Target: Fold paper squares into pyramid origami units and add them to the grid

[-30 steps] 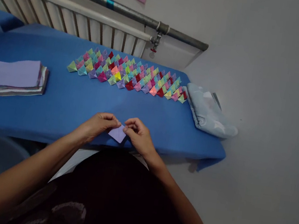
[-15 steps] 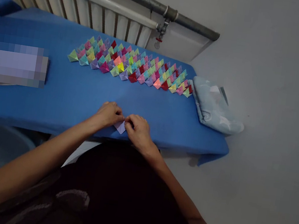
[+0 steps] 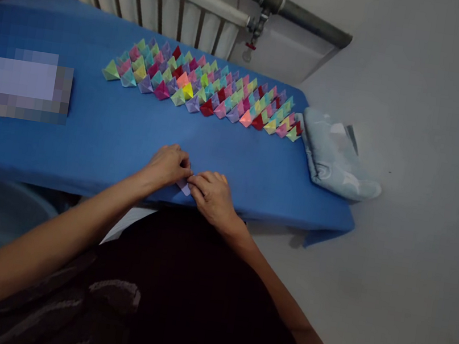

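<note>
A small lilac paper piece (image 3: 184, 188) lies at the front edge of the blue table (image 3: 101, 135), mostly hidden under my fingers. My left hand (image 3: 168, 166) pinches its left side and my right hand (image 3: 210, 193) pinches its right side, the fingertips almost meeting. Further back, several folded paper shapes (image 3: 207, 89) in pink, green, yellow, red, purple and teal lie packed in rows.
A blurred-out stack (image 3: 18, 84) sits at the table's left. A pale blue cloth bundle (image 3: 335, 159) hangs over the right end. A white radiator (image 3: 151, 5) and a grey pipe (image 3: 304, 16) run behind. Grey floor lies to the right.
My hands have closed together over the lilac paper, which shows much less than before. The camera has tilted down, so the table sits higher in view.
</note>
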`<state>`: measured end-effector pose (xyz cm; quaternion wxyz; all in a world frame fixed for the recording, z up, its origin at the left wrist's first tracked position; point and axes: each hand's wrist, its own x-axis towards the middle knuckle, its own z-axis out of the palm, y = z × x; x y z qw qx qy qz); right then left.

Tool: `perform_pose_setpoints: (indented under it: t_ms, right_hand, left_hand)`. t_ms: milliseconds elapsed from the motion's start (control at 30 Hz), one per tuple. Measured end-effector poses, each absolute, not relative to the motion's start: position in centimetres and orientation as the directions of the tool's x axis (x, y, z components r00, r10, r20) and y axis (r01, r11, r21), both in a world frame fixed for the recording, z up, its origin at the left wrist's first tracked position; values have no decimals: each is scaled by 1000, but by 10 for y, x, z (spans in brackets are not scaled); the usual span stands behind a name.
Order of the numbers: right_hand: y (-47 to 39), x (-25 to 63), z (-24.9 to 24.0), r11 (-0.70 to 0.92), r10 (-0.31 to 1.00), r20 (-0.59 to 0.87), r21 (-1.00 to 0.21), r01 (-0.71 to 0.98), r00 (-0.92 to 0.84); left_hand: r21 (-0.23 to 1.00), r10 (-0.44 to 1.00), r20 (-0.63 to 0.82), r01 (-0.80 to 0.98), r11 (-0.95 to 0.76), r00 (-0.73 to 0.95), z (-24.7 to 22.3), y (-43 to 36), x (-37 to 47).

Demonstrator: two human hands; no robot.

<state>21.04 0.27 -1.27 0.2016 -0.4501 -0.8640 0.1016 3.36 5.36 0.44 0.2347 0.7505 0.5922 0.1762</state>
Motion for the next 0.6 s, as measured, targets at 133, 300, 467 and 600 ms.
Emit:
perform_pose_setpoints:
  t_ms: [133,300,467,600]
  right_hand:
    - [4,211,-11,590,808,245,-340,733,-536]
    - [5,211,-12,598,802,245,-340,726,-545]
    - [4,211,-12,595,804,243,-318,738,-543]
    - [4,212,-12,607,795,258,-316,729,-549]
  left_hand:
    - [464,973,45,858,-221,226,5,58,27]
    - [394,836,402,753,-527,375,4,32,11]
    - [303,728,398,669,-679,558,-8,2,6]
    - [244,715,414,688,-683,563,-17,0,4]
